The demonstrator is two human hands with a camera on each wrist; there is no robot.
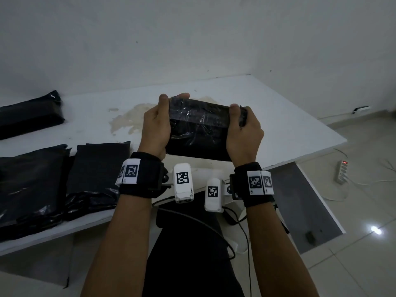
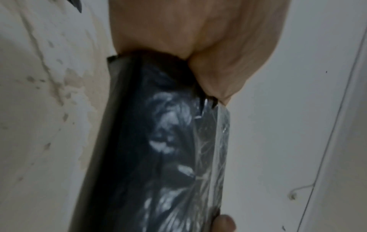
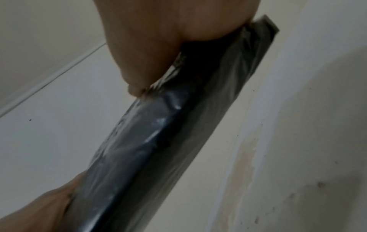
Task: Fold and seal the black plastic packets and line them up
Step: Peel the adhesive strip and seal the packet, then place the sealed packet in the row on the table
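Both hands, left hand (image 1: 154,127) and right hand (image 1: 244,133), grip one folded black packet (image 1: 199,129) above the table (image 1: 278,116); left of it, flat packets (image 1: 64,179) look unsealed, so most work remains

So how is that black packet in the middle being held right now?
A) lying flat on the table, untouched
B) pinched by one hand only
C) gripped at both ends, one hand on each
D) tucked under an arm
C: the left hand grips one end of the black packet and the right hand grips the other, thumbs on top, holding it up over the white table.
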